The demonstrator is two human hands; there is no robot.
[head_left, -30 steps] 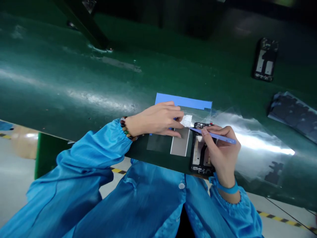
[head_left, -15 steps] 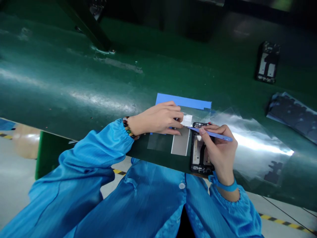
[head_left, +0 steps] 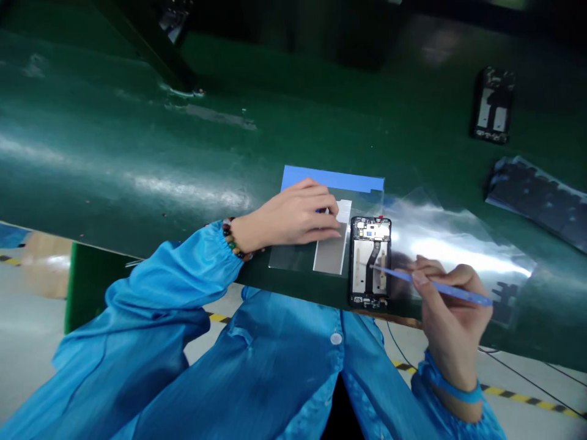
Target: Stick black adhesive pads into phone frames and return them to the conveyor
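Observation:
My left hand (head_left: 302,215) lies over a clear sheet (head_left: 290,255) with a blue band (head_left: 337,178) along its far edge. Its fingers are loosely bent and apart, touching near a grey rectangular piece with white edges (head_left: 328,256). A white patch (head_left: 343,209) shows beyond the fingertips. In my right hand (head_left: 452,305) is a slim blue pointed tool, apparently tweezers (head_left: 458,293), with the tip over an opened phone (head_left: 360,263). The phone lies at the table's front edge, showing its circuit board and a black ribbon cable. Whether the tip touches it, I cannot tell.
Shiny clear film sheets (head_left: 458,238) lie right of the phone. Another opened phone (head_left: 493,107) is at the far right, above a stack of dark, film-covered pieces (head_left: 536,198). A dark post (head_left: 151,49) stands on the green table (head_left: 183,153) at the back left.
My right hand has moved right and toward me with the blue tweezers, from the grey piece to over the phone, uncovering the phone. My left hand stays nearly in place, fingers slightly shifted.

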